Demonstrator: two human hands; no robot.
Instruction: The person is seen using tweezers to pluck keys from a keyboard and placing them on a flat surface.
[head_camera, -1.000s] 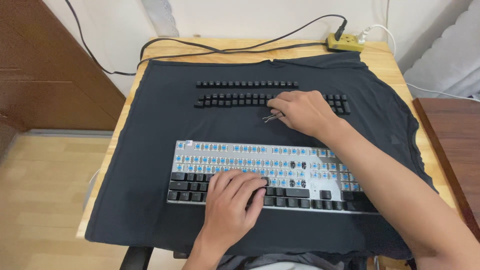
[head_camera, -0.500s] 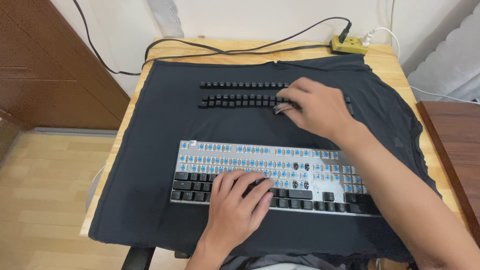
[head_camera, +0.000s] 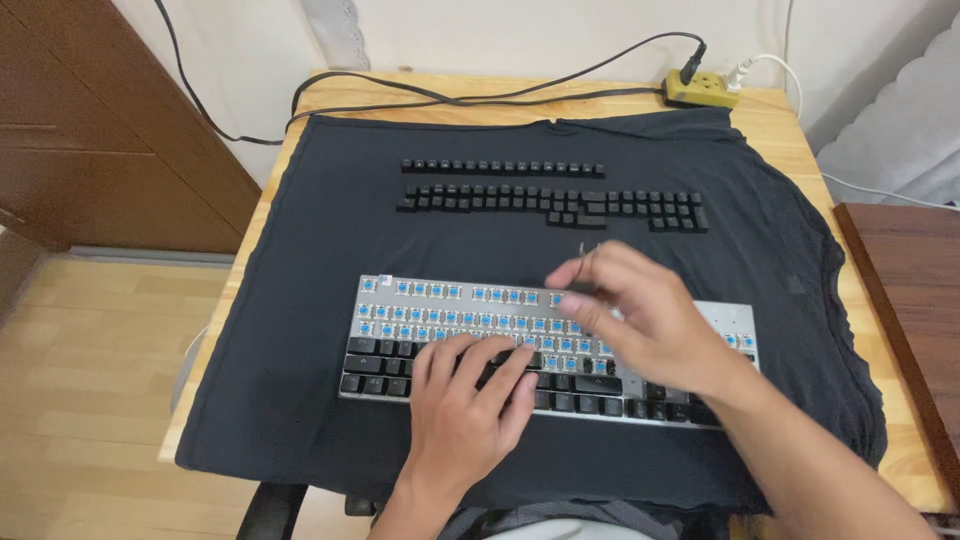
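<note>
Our left hand (head_camera: 462, 412) lies flat on the keyboard (head_camera: 400, 330), gripping nothing; our right hand (head_camera: 640, 320) pinches a thin wire keycap puller (head_camera: 583, 262) above it — tilted, it could scrape a blue switch (head_camera: 520, 322).

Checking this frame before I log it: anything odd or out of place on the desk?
Yes: the keyboard has its upper rows stripped to bare blue switches, only the lower rows capped. The missing keycaps lie in neat rows on the dark cloth behind it. The right hand holds a thin wire tool. Nothing looks spilled or broken.
</note>
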